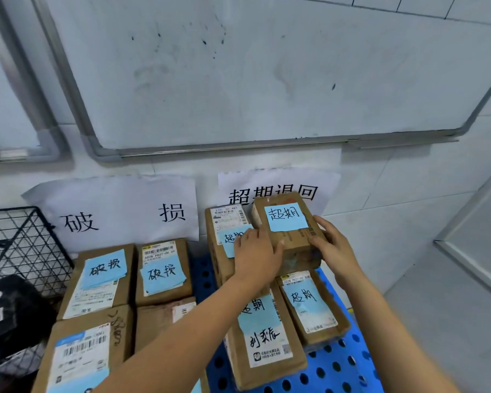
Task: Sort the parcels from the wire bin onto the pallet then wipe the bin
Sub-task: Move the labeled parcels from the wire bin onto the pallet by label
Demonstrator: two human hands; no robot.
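- Both our hands clasp one cardboard parcel from either side: left hand wrapped on its left edge, right hand curled round its right edge; it sits high over the pallet's right rear, a blue note on top
- Whiteboard fills the wall above
- Blue pallet carries brown boxes in two groups, the left group and the right group, apart
- Wire bin stands far left, just beside the left group, with a black bag before its mesh
- Two paper signs hang behind the boxes
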